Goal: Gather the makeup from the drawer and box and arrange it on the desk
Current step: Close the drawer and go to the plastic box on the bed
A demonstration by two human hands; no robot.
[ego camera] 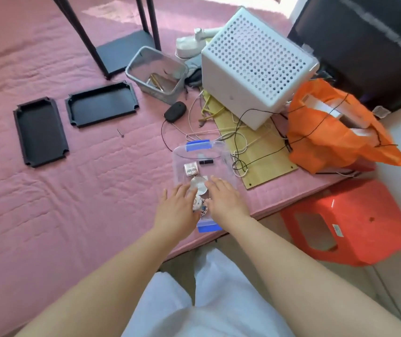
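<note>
At the left of the frame I see two flat black trays with notched corners lying on a pink quilted bed cover, the second tray just to the right of the first, and a small dark screw below it. In the upper left stand the thin black legs of a rack with a black bottom shelf. Right of that sits a grey translucent plastic bin holding a few brass-coloured pieces, with a black oval mouse near its lower edge, its cord trailing down.

At centre, the clear plastic box with blue latches rests on the cover near the bed's edge. Inside I make out a small dark lipstick tube, a silvery square compact and a round shiny mirror-like piece. My left hand lies over the box's near left part, fingers straight and loosely spread; my right hand lies over its near right part, fingers likewise extended. Neither grips anything that I can see.

Further right, tangled white, yellow and black cables cross a pale wooden board. Above it tilts a white perforated cube crate. A crumpled orange bag follows, and at lower right a glossy red plastic stool stands on the floor.
</note>
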